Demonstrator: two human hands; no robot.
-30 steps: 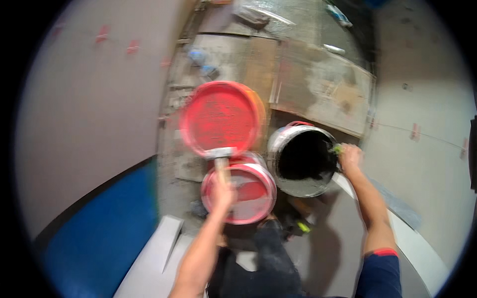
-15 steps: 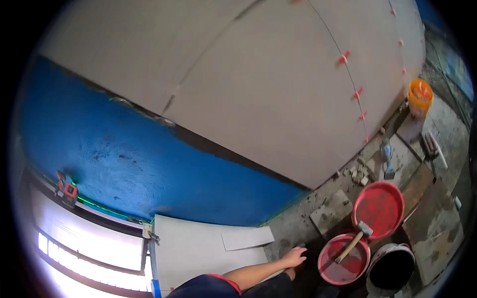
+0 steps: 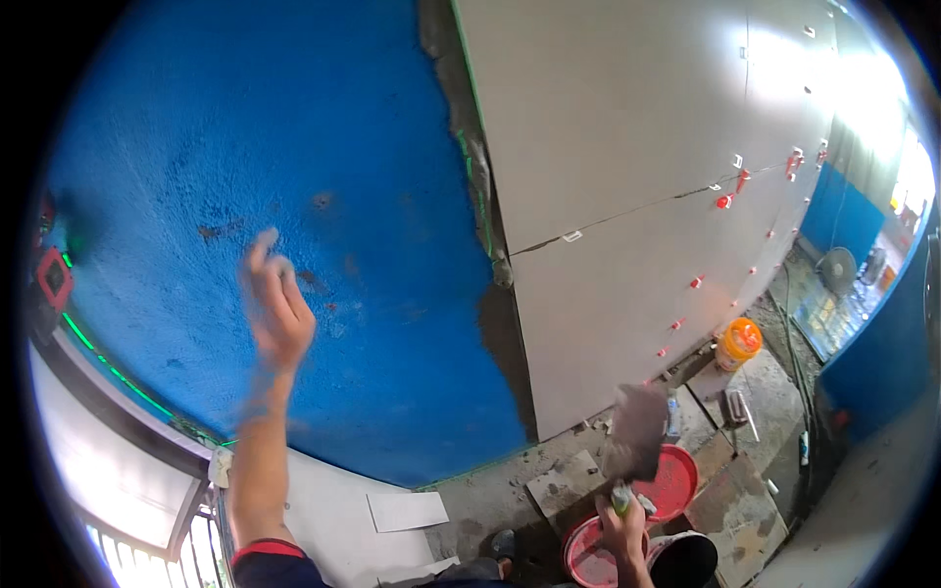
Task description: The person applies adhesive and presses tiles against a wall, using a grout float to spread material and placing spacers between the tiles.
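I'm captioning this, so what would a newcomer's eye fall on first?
Probably the rough bright-blue wall at left, the bare left hand raised before it. Right of it stand large smooth grey panels dotted with small red clips. At lower right, the bare right hand holds a blurred, flat-bladed, green-handled trowel near round red buckets.

A building site indoors, in a room being tiled. Behind the raised left hand (image 3: 279, 309) spreads a rough blue wall (image 3: 392, 196); to that hand's right, large grey tiles (image 3: 627, 108) cover the surface, red clips (image 3: 725, 202) dotted along their joints. To its left, a red device (image 3: 54, 279) sits beside a green light line (image 3: 78, 331). The right hand (image 3: 620, 529) grips a trowel (image 3: 637, 431); close beside it stand red buckets (image 3: 671, 480). Farther right of the trowel, an orange bucket (image 3: 727, 356) stands on a dirty floor (image 3: 463, 531) laid with worn boards (image 3: 740, 510).
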